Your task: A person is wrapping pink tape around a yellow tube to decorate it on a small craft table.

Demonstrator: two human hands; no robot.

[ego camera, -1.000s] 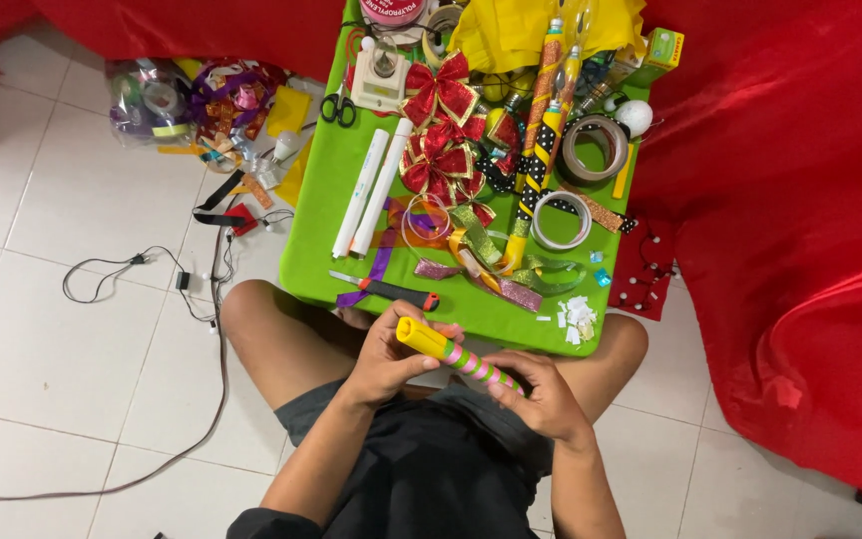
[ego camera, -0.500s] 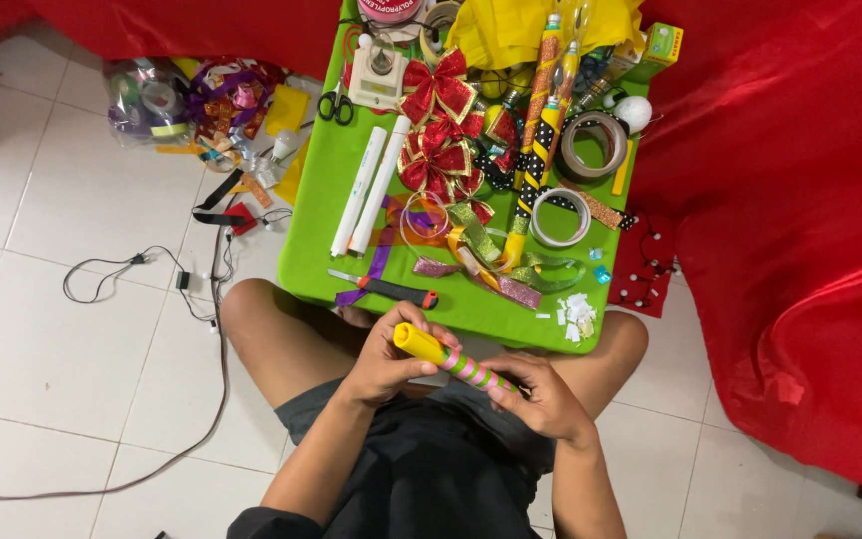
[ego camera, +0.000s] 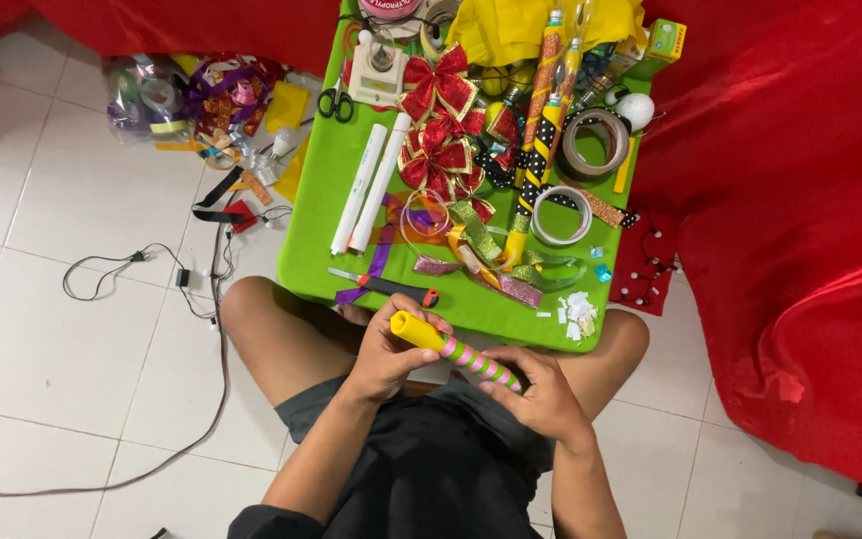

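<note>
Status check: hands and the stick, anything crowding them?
Left hand grips yellow end of stick. Right hand holds striped end. Stick over lap, clear of green table; cutter nearest.

You're holding a yellow tube (ego camera: 456,349) showing pink and green stripes along its lower half. Table (ego camera: 316,225) is showing bright green. Bows (ego camera: 438,125) are showing red with gold edging. Two rolled sheets (ego camera: 371,187) are reading white. Sticks (ego camera: 541,120) are showing yellow, one wearing black-and-white dotted spiral. Cloth (ego camera: 780,200) is showing red. Floor tiles (ego camera: 52,349) are reading white.
</note>
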